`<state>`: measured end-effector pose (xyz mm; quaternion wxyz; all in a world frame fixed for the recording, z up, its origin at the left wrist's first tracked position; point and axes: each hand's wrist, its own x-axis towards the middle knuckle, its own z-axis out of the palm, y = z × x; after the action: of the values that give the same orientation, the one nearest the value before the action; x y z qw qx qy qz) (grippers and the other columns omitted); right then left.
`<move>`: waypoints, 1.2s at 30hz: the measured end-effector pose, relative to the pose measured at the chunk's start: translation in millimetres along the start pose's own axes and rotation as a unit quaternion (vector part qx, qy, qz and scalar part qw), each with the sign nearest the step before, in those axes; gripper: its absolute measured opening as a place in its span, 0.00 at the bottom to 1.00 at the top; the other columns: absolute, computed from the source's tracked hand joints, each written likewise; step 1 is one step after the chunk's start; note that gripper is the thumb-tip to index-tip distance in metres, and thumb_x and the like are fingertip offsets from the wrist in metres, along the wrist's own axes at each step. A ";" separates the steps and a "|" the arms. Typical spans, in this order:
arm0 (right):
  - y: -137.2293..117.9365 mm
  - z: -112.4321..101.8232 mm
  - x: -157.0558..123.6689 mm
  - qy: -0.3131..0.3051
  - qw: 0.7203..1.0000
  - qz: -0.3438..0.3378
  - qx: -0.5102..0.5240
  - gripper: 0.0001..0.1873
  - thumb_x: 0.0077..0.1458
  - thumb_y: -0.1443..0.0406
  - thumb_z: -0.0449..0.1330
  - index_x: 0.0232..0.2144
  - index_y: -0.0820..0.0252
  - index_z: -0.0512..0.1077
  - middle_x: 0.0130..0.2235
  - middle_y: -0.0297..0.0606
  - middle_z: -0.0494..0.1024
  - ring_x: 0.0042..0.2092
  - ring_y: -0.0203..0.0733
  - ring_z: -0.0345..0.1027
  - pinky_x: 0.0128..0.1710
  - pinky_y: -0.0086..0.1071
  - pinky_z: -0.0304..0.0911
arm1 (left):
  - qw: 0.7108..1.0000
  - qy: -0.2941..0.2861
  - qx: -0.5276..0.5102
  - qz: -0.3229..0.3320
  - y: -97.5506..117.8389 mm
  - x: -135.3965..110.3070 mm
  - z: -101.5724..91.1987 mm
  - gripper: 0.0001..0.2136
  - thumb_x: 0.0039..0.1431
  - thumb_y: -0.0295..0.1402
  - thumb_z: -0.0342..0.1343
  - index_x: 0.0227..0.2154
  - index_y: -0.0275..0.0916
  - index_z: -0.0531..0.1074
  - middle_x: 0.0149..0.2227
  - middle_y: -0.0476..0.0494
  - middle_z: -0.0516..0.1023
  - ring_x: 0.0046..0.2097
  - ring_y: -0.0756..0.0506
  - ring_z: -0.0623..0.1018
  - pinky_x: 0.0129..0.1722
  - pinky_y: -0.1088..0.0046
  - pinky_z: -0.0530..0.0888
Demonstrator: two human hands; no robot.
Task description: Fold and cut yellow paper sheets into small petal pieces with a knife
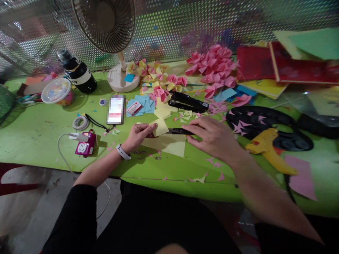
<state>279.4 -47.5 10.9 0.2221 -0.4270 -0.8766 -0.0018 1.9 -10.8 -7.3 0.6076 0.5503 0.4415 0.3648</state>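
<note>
My left hand [140, 137], with a pale wristband, pinches a small yellow paper piece [160, 127] between thumb and fingers. At the paper's right edge lies the tip of a slim black tool [180, 131]; its exact kind is hard to make out. The fingers of my right hand [209, 135] are curled round the tool's right end. Beneath both hands is a larger pale yellow sheet [173, 145]. Just beyond them rests a black stapler [188, 102] with its jaws apart, beside yellow paper squares [162, 113] and a stack of blue squares [147, 104].
Folded pink paper pieces [212, 65] are heaped at the back. A fan [123, 79], black bottle [82, 76], plastic tub [56, 92], phone [115, 110] and purple power adapter [86, 144] stand left. A yellow glue gun [270, 148] lies right, near a black tray [299, 135].
</note>
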 end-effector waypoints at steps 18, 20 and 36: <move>-2.1 1.6 -1.0 0.005 0.999 -0.027 -0.015 0.12 0.65 0.67 0.56 0.48 0.55 0.77 0.42 0.42 0.80 0.42 0.46 0.75 0.37 0.41 0.75 | 0.982 0.053 -0.157 -0.093 -1.8 1.6 4.2 0.22 0.44 0.50 0.72 0.23 0.35 0.75 0.22 0.52 0.73 0.25 0.54 0.74 0.33 0.73 0.78; 12.4 -0.1 -7.2 0.039 0.998 0.027 -0.037 0.13 0.64 0.65 0.57 0.49 0.54 0.77 0.42 0.43 0.80 0.42 0.47 0.75 0.35 0.41 0.73 | 0.978 0.052 -0.173 -0.103 1.1 2.0 4.4 0.22 0.41 0.49 0.74 0.23 0.34 0.75 0.21 0.53 0.73 0.26 0.54 0.75 0.36 0.71 0.80; -17.9 26.7 7.3 -0.004 0.967 0.123 0.223 0.13 0.63 0.55 0.59 0.41 0.56 0.78 0.40 0.43 0.82 0.39 0.48 0.77 0.37 0.44 0.74 | 0.992 -0.016 -0.085 -0.092 -7.5 -4.3 11.4 0.22 0.44 0.50 0.73 0.23 0.33 0.76 0.24 0.48 0.78 0.24 0.54 0.76 0.28 0.78 0.76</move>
<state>251.7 -48.3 -7.0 0.3070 -0.4712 -0.7962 0.2231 10.8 -19.7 -14.1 0.6901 0.4593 0.4482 0.3346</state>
